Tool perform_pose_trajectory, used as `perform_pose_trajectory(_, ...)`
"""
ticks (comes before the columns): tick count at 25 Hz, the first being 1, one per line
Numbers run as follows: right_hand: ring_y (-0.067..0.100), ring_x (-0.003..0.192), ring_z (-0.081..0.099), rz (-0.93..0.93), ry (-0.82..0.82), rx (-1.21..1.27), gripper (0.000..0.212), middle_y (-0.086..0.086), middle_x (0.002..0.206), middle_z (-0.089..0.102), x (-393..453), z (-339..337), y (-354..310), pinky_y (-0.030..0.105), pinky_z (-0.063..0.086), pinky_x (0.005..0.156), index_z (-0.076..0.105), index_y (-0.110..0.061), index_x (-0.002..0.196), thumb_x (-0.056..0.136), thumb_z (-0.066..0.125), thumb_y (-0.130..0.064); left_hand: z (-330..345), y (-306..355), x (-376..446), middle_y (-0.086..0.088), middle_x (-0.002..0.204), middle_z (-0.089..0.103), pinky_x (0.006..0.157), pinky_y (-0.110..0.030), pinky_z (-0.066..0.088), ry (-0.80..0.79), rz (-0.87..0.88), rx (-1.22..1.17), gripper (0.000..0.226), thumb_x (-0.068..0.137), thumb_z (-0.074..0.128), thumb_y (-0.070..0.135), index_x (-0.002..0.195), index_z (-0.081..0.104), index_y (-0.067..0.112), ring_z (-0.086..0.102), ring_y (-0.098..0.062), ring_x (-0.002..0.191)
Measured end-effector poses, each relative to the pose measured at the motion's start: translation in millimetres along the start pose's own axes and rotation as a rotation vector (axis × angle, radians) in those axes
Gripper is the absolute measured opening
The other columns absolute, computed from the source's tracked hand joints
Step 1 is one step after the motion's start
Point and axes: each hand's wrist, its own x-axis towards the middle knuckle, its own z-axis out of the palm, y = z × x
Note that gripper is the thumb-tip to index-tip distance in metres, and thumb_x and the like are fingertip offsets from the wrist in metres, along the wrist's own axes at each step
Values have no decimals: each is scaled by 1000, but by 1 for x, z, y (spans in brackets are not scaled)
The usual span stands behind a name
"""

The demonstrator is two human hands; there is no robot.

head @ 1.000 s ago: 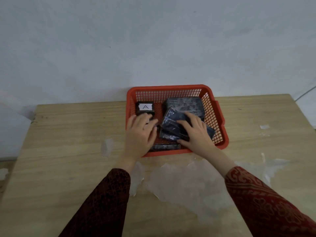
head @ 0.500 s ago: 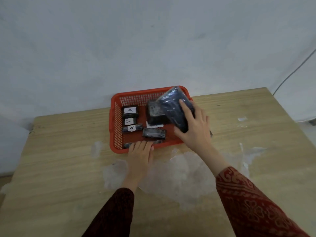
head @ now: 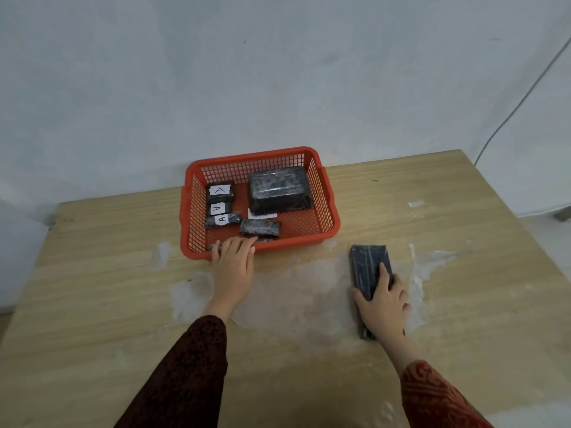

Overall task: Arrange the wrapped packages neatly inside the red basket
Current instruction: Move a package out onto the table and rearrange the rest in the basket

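Note:
The red basket (head: 327,197) stands on the wooden table near the wall. Inside it lie a large black wrapped package (head: 279,189) at the right, three small black packages with white "A" labels (head: 220,208) stacked along the left, and another small black package (head: 259,227) near the front. My left hand (head: 233,262) rests flat on the basket's front rim, fingers on the edge. My right hand (head: 383,301) grips a flat black wrapped package (head: 367,267) lying on the table right of the basket.
A white slip of paper (head: 262,214) lies on the basket floor under the large package. The table (head: 108,288) has pale patchy residue around my hands. A grey cable (head: 522,100) runs down the wall at the right. The table's right edge is near.
My right hand lifted the flat black package out of the basket and brought it down onto the table to the right. My left hand moved from inside the basket to its front rim.

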Motion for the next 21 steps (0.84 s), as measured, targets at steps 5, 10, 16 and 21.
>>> perform_pose_trajectory(5,38,134,33,-540,244,159,56,22,147,35,1,-12,-64,53,32,107,45,-10,135,83,66,-16,-21,-2,11,-4,117,65,108,-45,30,-128,-73,-250,29,96,49,18,121,62,18,54,-22,113)
perform_pose_trajectory(10,27,112,51,-888,-133,90,33,10,117,57,38,-2,-187,39,46,96,60,-12,118,85,61,-10,-56,-32,25,-6,115,63,94,-40,46,49,-87,-373,29,93,53,12,122,59,11,54,-19,109)
perform_pose_trajectory(16,33,115,44,-875,-367,-483,51,14,122,45,84,39,-242,48,46,89,42,-14,125,81,68,-17,-51,-80,60,-14,138,37,107,-37,36,118,-280,-401,48,95,46,12,141,35,8,37,-23,127)
perform_pose_trajectory(21,29,106,53,-1080,-367,-658,52,13,116,51,97,40,-248,41,51,78,40,-12,124,83,68,-22,-32,-90,65,-10,144,36,94,4,24,109,-317,-467,62,96,47,10,150,18,13,25,15,113)
